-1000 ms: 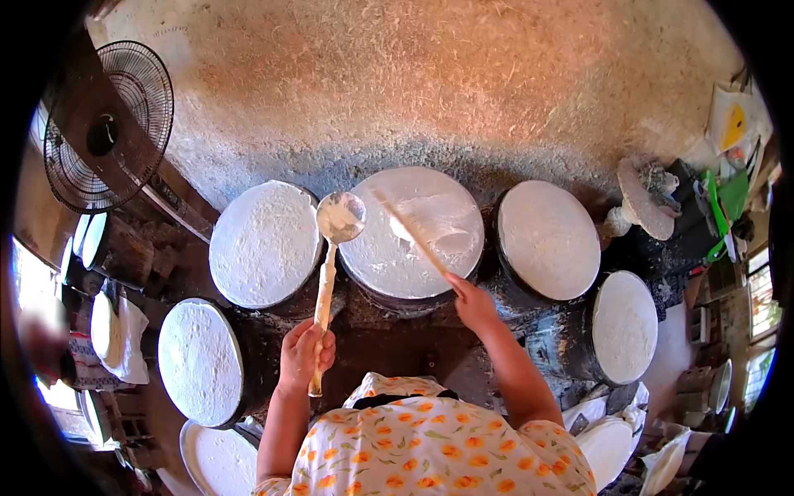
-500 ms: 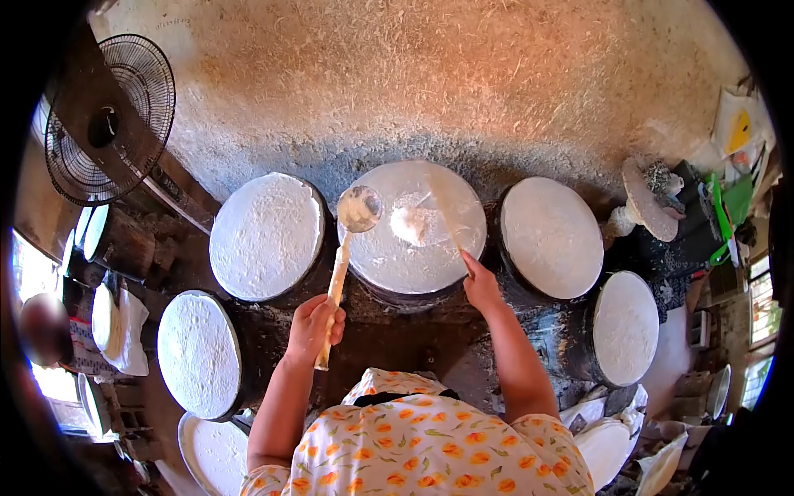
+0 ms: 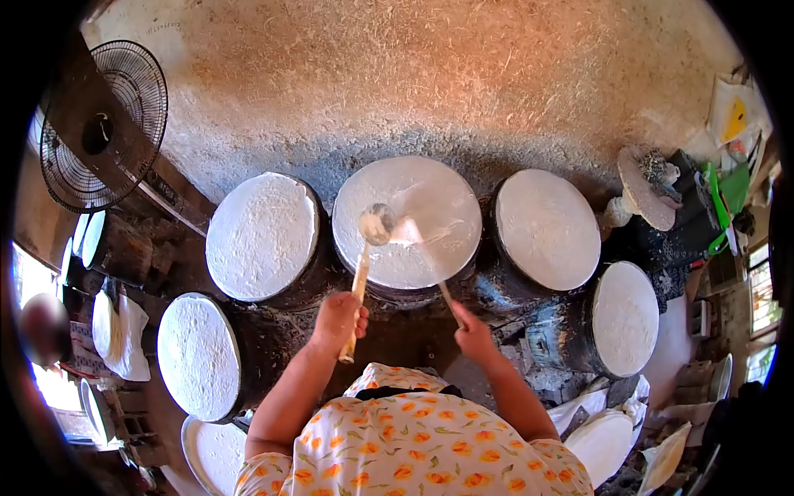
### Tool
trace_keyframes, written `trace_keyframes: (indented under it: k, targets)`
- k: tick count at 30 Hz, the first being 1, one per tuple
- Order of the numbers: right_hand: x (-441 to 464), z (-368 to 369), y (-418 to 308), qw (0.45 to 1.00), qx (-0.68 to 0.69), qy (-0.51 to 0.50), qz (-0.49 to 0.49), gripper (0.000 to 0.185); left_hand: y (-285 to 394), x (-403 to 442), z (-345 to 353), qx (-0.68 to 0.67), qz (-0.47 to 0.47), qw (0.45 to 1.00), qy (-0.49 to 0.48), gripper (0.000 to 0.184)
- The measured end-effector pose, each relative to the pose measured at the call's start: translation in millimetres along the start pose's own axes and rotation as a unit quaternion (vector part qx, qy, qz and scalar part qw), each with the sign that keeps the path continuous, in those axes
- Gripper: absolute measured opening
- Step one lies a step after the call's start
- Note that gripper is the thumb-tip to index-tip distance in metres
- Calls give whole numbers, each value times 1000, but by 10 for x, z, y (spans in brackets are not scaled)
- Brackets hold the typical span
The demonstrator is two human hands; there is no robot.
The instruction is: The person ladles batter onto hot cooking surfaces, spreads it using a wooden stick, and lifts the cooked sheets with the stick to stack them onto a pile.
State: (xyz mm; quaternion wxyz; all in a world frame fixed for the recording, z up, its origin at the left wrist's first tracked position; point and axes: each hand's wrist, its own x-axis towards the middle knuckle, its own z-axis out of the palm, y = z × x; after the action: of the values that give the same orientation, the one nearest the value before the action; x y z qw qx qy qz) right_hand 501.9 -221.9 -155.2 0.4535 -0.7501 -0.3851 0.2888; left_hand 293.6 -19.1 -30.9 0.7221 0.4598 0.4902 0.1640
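Note:
My left hand (image 3: pixel 337 321) is closed round the pale wooden handle of a ladle (image 3: pixel 378 225), whose round bowl holds some white stuff. The bowl is over the middle round white-coated top (image 3: pixel 364 183), close to a small white mound (image 3: pixel 405 232). In my right hand (image 3: pixel 471 329) is a thin wooden stick (image 3: pixel 447 293), gripped at its lower end. Its far part is blurred and reaches the right side of the mound. Streaks mark the white coating around the mound.
More white-coated round tops flank the middle one: two on the left (image 3: pixel 263 236) (image 3: pixel 198 355) and two on the right (image 3: pixel 548 230) (image 3: pixel 626 318). A black fan (image 3: pixel 103 124) stands at upper left. Behind is a rough wall (image 3: pixel 413 74). A blurred person (image 3: pixel 45 329) is at far left.
The ladle has moved right and nearer to me, beside the mound. The stick has swept left and toward me. The mound looks smaller, and the coating around it is more smeared.

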Motion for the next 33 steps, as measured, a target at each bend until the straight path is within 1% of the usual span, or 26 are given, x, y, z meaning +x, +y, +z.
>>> trace_keyframes:
  k: [1, 3, 4, 5, 6, 7, 8, 9, 10, 11, 12, 13, 15, 16, 17, 19, 20, 21, 23, 25, 26, 27, 29, 30, 31, 33]
  targets:
    - [-43, 145, -2, 999, 14, -33, -36, 60, -47, -55, 24, -31, -27, 999, -20, 17]
    - [-106, 293, -243, 993, 82, -76, 22, 59, -19, -213, 87, -163, -90, 982, -42, 17]
    - [-109, 357, -233, 993, 96, -62, -18, 59, -69, -200, 6, -274, -129, 950, -70, 18]
    - [-115, 298, -400, 993, 95, -65, -18, 59, -90, -194, -135, -382, -165, 904, -95, 20]
    - [-127, 201, -588, 995, 74, -65, -3, 59, -82, -242, -311, -425, -167, 877, -148, 26]
    - [-122, 137, -715, 996, 54, -65, 12, 59, 20, -385, -441, -439, -154, 866, -183, 32]
    - [-95, 100, -685, 995, -7, -9, -98, 60, 58, -530, -538, -450, -131, 862, -195, 32]
    - [-89, 19, -791, 995, -7, -10, -99, 60, 66, -653, -597, -460, -108, 857, -208, 31]
    - [-94, -95, -999, 985, -117, 9, -124, 59, 81, -739, -599, -461, -107, 856, -208, 31]
    - [-69, -155, -1134, 963, -226, 27, -147, 59, 74, -822, -587, -443, -87, 874, -180, 33]
    - [14, -144, -1138, 957, -181, 87, -208, 59, 49, -872, -584, -426, -67, 889, -152, 35]
    - [93, -155, -1078, 965, -164, 77, -187, 60, 27, -856, -605, -433, -65, 887, -149, 35]
    - [303, -103, -808, 971, -110, 112, -178, 59, -17, -757, -658, -557, -132, 775, -267, 40]
    - [319, -75, -705, 989, -95, 94, -58, 58, -51, -736, -663, -591, -140, 734, -304, 43]
    - [274, -10, -590, 989, -97, 91, -62, 58, -53, -773, -671, -594, -136, 732, -304, 43]
    - [81, 107, -375, 994, -105, 5, -18, 57, -22, -901, -684, -613, -68, 712, -337, 45]
    - [-47, 118, -353, 990, -128, -53, -21, 57, 5, -960, -709, -576, -32, 758, -302, 42]
    - [-152, 105, -346, 982, -150, -110, -24, 57, 13, -1010, -744, -565, -4, 775, -283, 43]
    - [-180, 3, -323, 979, -152, -133, -11, 59, 29, -1082, -870, -558, 27, 791, -251, 44]
    - [-156, -35, -149, 994, -80, 80, -6, 61, 0, -1167, -1011, -570, 64, 788, -225, 45]
    - [-160, -11, -175, 990, -80, 98, 67, 62, -28, -1221, -1093, -584, 82, 779, -212, 45]
    - [-197, 41, -195, 990, -82, 96, 66, 62, -57, -1280, -1174, -597, 101, 770, -200, 46]
    - [-292, 165, -291, 979, -189, -77, -10, 62, -8, -1453, -1289, -625, 159, 744, -174, 47]
    - [-223, 167, -383, 975, -178, -114, -69, 62, -30, -1524, -1405, -621, 199, 739, -170, 46]
    - [-63, 165, -415, 974, -180, -115, -73, 62, -68, -1579, -1559, -618, 231, 728, -185, 47]
    - [315, 138, -369, 979, -147, 56, -128, 61, -138, -1780, -1850, -612, 292, 721, -146, 47]
